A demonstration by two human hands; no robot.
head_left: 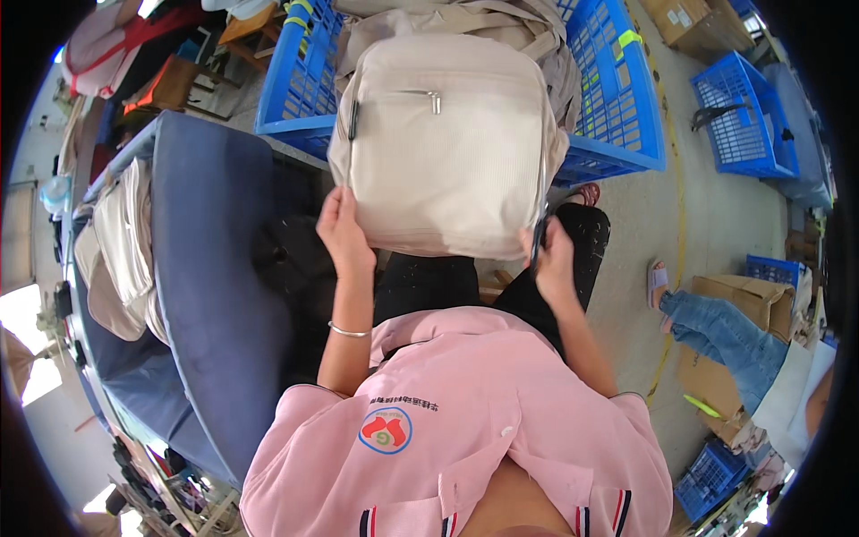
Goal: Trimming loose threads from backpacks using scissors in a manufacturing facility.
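A cream backpack (447,170) with a short zipper on its front rests over my lap and against the blue crate. My left hand (345,234) pinches its lower left corner, fingers closed on the fabric. At the lower right corner my right hand (555,259) is closed around a slim black tool (539,240), which looks like thread snips; its tip lies beside the bag's edge. Slight blur hides the tool's exact shape. A black zipper pull (353,120) hangs on the bag's left side.
In front, a large blue plastic crate (617,98) holds more beige bags (537,18). At my left, a blue-grey padded bin (210,233) has cream pieces (121,251) over its side. To the right are another blue crate (738,116), cardboard boxes (716,376) and a person's jeans-clad leg (729,336).
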